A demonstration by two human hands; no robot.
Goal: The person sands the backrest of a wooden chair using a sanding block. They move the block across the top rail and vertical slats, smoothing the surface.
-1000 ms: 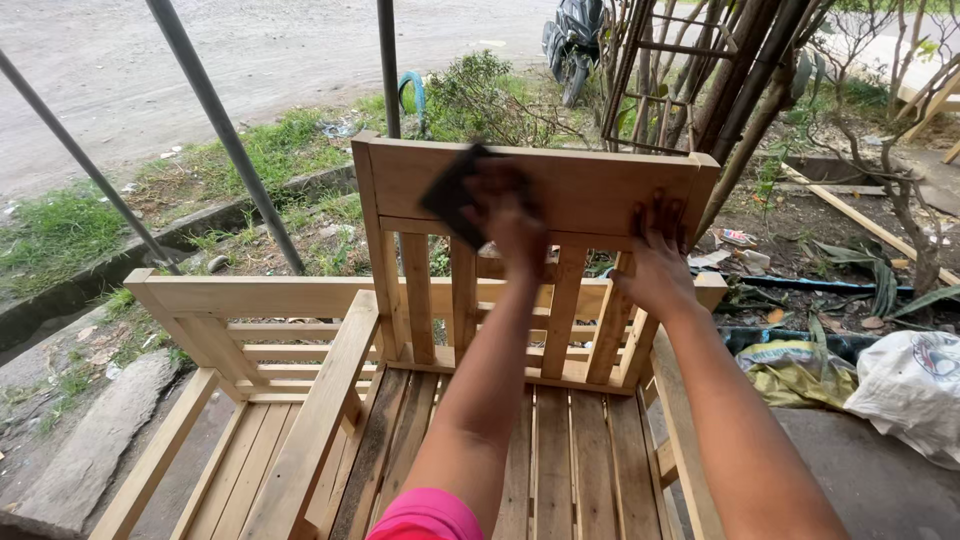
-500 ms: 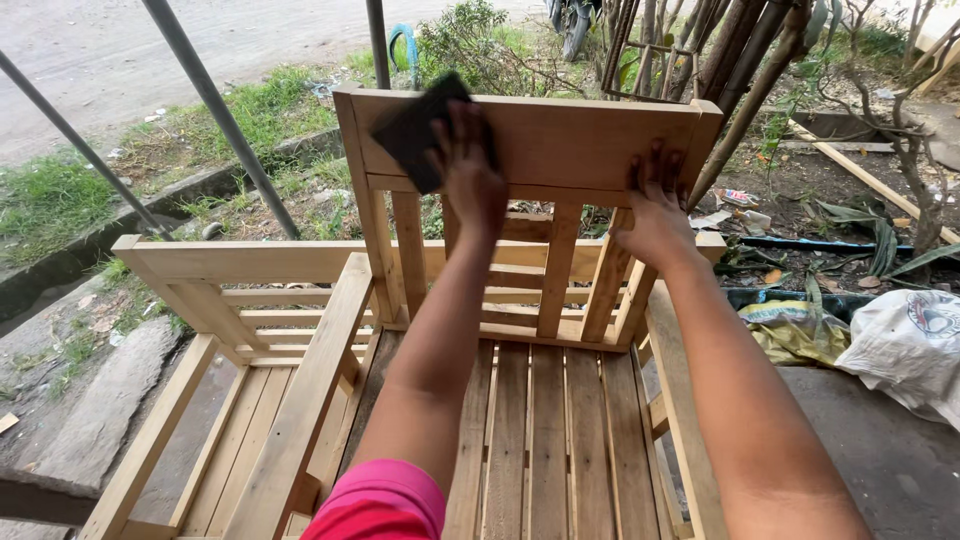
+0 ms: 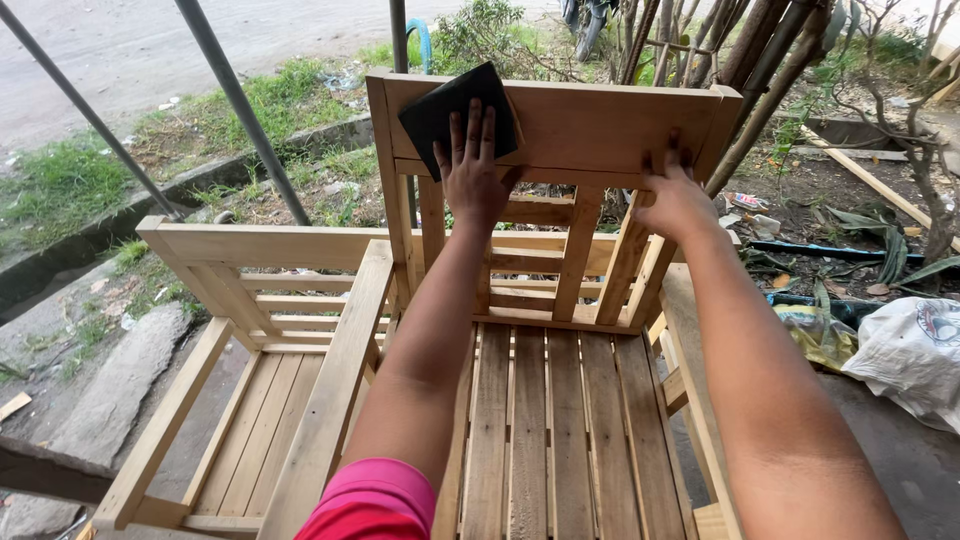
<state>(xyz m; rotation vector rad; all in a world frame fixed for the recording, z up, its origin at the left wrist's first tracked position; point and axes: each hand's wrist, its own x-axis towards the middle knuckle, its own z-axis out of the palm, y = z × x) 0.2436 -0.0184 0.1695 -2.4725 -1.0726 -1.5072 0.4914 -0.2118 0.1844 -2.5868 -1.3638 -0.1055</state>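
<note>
A bare wooden chair (image 3: pixel 560 420) with a slatted seat and back stands in front of me. My left hand (image 3: pixel 470 165) lies flat, fingers spread, pressing a black sheet of sandpaper (image 3: pixel 445 110) against the left part of the chair's wide top rail (image 3: pixel 600 125). My right hand (image 3: pixel 675 195) rests on the lower edge of that rail near its right end, fingers bent over the wood. A pink sleeve shows at my left elbow.
A second slatted wooden seat frame (image 3: pixel 250 300) stands to the left, touching the chair. Grey metal poles (image 3: pixel 240 105) rise behind it. Grass and a road lie beyond. A white bag (image 3: pixel 915 350), debris and bamboo stems (image 3: pixel 770 60) are at the right.
My left hand has slid the sandpaper leftward along the top rail, from near the middle to the left end. My right hand stays on the rail's right side. The view has moved closer.
</note>
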